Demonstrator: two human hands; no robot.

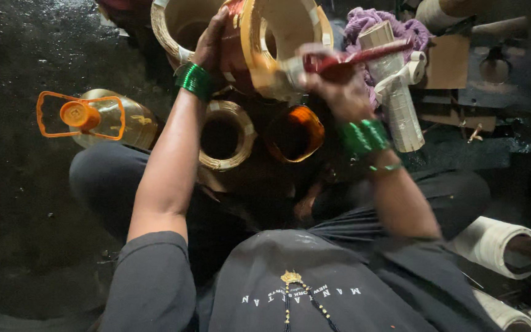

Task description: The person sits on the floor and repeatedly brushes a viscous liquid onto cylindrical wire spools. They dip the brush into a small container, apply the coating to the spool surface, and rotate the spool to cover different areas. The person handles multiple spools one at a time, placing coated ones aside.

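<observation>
Between both hands [213, 49] [330, 80], taped coil [278, 43] gripped.

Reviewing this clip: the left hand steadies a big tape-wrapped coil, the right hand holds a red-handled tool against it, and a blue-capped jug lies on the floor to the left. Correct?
Not quite: the head view shows the jug has an orange cap, not blue. The left hand does steady the coil, and the right hand holds the red-handled tool against it.

dark wet-looking floor [13, 184], dim light, cluttered dark workbench [499, 92] at right, cardboard scraps [447, 61] on it
</observation>
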